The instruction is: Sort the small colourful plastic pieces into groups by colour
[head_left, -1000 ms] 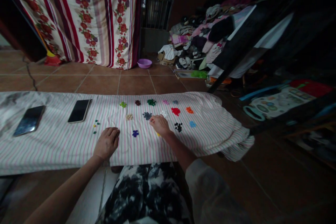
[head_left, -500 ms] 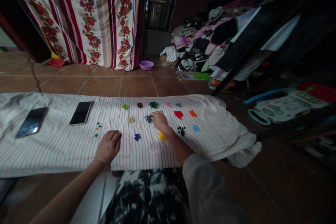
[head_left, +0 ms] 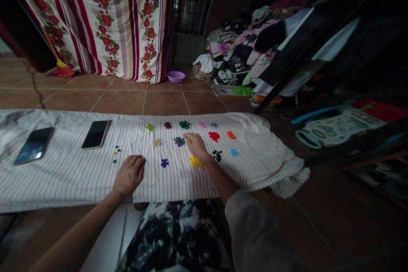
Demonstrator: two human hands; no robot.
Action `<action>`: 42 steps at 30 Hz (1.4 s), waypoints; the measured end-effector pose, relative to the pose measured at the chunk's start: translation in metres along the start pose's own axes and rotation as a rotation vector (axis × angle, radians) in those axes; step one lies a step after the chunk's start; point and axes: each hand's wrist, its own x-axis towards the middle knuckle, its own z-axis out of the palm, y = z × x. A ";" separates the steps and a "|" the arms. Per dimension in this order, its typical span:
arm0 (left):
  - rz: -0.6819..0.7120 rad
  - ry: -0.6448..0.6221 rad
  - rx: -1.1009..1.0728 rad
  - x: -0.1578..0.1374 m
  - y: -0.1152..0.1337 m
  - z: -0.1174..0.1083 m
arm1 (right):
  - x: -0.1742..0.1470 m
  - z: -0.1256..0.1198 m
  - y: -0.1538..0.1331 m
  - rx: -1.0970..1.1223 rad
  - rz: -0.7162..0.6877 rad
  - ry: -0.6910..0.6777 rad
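Right hand loosely curled by the grey pile, grip unclear; left hand flat, empty on striped cloth; bits look tiny, light, pinch singly

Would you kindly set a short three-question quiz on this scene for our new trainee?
1. True or false: the left hand rests on the striped cloth.
2. How many phones lie on the cloth?
3. Which pile lies nearest the right hand's wrist: A red, B yellow, C orange?

Key:
1. True.
2. Two: one phone and another phone further left.
3. B, the yellow pile; the red pile and orange pile lie further off.
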 end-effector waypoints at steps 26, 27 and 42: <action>-0.006 -0.001 -0.012 -0.004 -0.004 0.004 | -0.101 -0.001 -0.003 0.023 -0.056 0.126; -0.006 0.001 -0.016 -0.004 -0.004 0.004 | -0.098 0.001 -0.004 0.033 -0.065 0.110; 0.008 0.017 -0.015 -0.003 -0.003 0.003 | -0.083 0.003 -0.010 -0.092 -0.063 0.070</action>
